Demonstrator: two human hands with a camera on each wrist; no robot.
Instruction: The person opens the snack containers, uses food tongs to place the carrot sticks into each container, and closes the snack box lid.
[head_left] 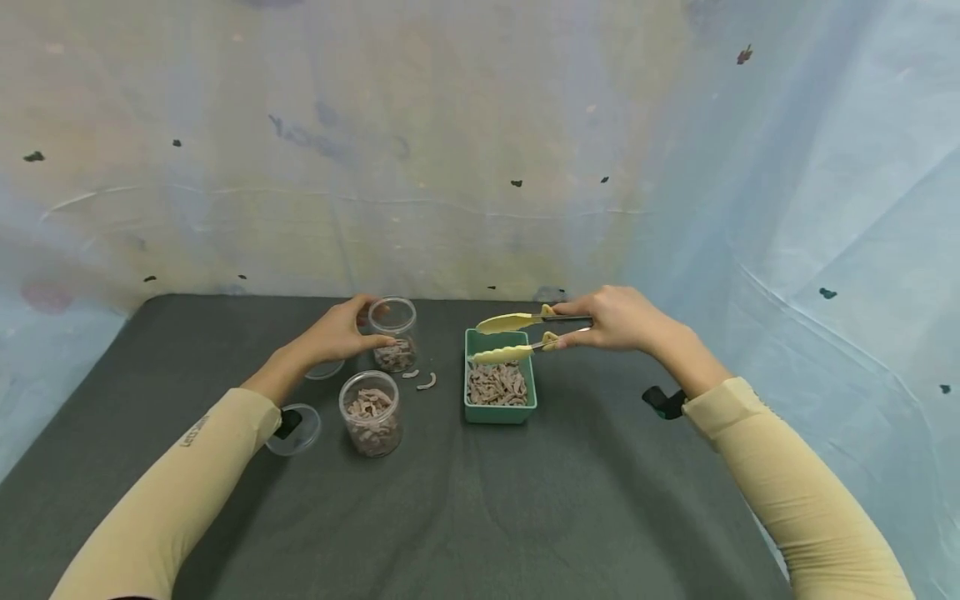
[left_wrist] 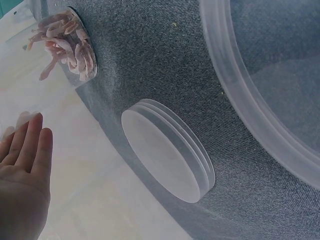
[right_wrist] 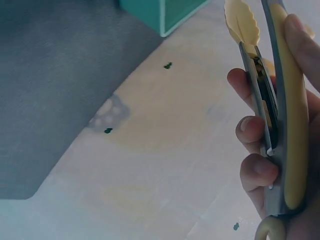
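My left hand [head_left: 340,335] holds the farther clear jar [head_left: 392,321], its thumb at the near side and its fingers at the back left. Pale pinkish-brown curled pieces [left_wrist: 70,45] fill the bottom of that jar. My right hand [head_left: 618,319] grips a pair of tongs [right_wrist: 292,115] with yellow tips and metal arms. The tong tips are spread apart, with nothing seen between them, above the far part of a green box [head_left: 501,414]. Similar curled pieces [head_left: 495,386] lie in the box. Nearer me stands a second clear jar [head_left: 375,433], holding more pieces.
Two clear lids lie left of the jars: a near lid [head_left: 303,433] and a farther lid [head_left: 324,371]. Two loose pieces [head_left: 427,382] lie on the dark table cloth [head_left: 480,517] between jars and box. A pale hanging sheet [head_left: 450,150] stands behind the table.
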